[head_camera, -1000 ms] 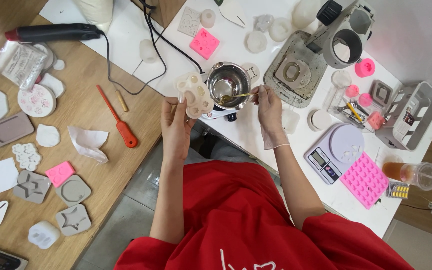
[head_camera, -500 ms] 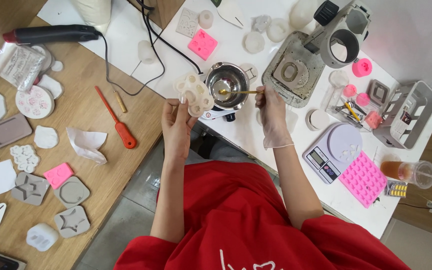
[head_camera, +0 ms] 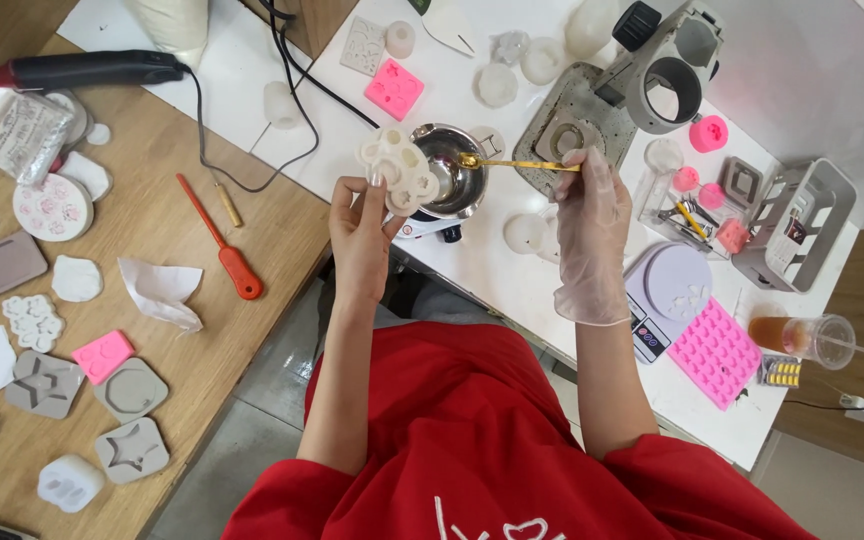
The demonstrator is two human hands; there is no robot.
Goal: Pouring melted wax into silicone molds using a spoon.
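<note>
Our left hand (head_camera: pixel 360 232) grips the white flower-cavity silicone mould (head_camera: pixel 398 170); our gloved right hand (head_camera: pixel 590 222) pinches the gold metal spoon (head_camera: pixel 512 163), bowl at nine o'clock over the steel melting pot (head_camera: pixel 454 185).

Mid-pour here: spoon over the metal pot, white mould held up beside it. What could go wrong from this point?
1. The gold spoon in the gloved right hand spans pot to mould; drips could land on the white table.
2. The white mould, pinched at one edge by the bare left hand, looks tilted, so a fill may run.
</note>
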